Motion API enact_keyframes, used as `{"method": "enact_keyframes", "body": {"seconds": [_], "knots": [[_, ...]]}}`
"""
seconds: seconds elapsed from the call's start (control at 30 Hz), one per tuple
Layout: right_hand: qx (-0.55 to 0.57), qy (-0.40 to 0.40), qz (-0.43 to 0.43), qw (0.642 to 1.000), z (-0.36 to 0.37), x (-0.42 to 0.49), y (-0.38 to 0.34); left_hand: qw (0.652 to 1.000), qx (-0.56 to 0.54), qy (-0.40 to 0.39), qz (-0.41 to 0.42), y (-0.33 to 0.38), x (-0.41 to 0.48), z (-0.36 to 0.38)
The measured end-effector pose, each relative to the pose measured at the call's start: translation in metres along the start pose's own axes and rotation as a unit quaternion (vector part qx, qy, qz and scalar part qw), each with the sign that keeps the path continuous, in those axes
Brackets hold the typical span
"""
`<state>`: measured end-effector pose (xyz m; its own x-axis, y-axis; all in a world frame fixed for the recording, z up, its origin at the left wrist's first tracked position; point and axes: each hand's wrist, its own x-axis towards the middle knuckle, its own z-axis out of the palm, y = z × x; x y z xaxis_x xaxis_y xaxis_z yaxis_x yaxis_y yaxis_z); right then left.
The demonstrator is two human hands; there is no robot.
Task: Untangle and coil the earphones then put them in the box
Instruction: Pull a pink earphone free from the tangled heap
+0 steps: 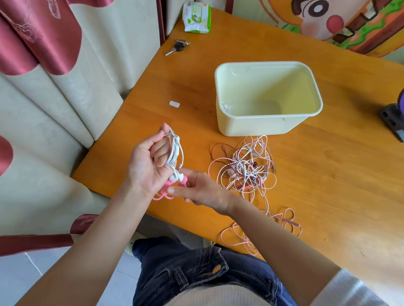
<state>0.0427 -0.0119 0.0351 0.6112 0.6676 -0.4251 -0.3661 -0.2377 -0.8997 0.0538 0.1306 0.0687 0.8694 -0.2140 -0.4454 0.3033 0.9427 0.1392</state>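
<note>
- Over the near-left corner of the wooden table point(340, 177), the left hand point(146, 162) holds a white earphone coil point(175, 150) wound round its curled fingers.
- At the coil's lower end, the right hand point(200, 189) pinches it, beside something pink.
- On the tabletop, tangled earphones point(246, 166) in pink, white and red lie just in front of the cream box point(267, 124).

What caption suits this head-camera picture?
Left hand holds coiled white earphones, right hand pinches their end, beside a tangle and cream box.
</note>
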Motion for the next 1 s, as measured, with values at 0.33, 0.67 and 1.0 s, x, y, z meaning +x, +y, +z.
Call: {"method": "enact_keyframes", "body": {"seconds": [0.33, 0.67, 1.0], "knots": [[-0.164, 0.138, 0.014, 0.977, -0.020, -0.002, 0.036, 0.998, 0.056, 0.000, 0.042, 0.023, -0.001, -0.001], [-0.221, 0.187, 0.089, 0.953, -0.029, 0.010, 0.048, 0.850, 0.505, 0.107, 0.105, 0.009, 0.001, -0.013], [-0.133, 0.142, 0.011, 0.981, -0.024, -0.005, 0.032, 0.664, 0.746, 0.046, -0.017, -0.015, -0.005, -0.055]]}}
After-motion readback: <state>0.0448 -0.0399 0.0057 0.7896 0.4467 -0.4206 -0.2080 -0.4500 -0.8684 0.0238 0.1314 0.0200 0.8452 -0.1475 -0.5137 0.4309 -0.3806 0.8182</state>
